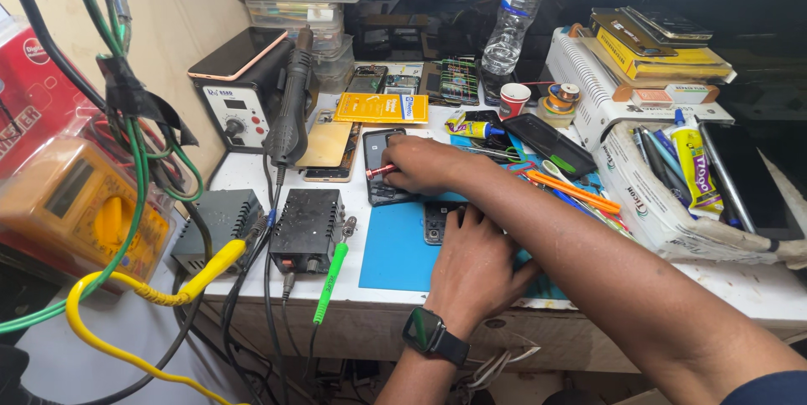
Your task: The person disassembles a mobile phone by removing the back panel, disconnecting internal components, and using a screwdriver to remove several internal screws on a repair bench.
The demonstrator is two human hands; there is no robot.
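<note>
My right hand [424, 165] reaches in from the right and grips a small red-handled screwdriver [380, 171], its tip over a dark phone [376, 157] lying flat on the white bench. My left hand [475, 262], with a black smartwatch [424, 331] on the wrist, rests palm down on the blue work mat [395, 249]. Its fingertips press on a small dark phone part [435, 222] at the mat's top edge. The hands hide the lower end of the phone and part of the dark piece.
A hot-air station [239, 98] with its black handle [290, 107] stands at the back left; two black boxes [307, 228] sit in front. A yellow meter [80, 207] and cables hang left. A water bottle [514, 14], paper cup [513, 101] and a white box of tools [664, 203] crowd the right.
</note>
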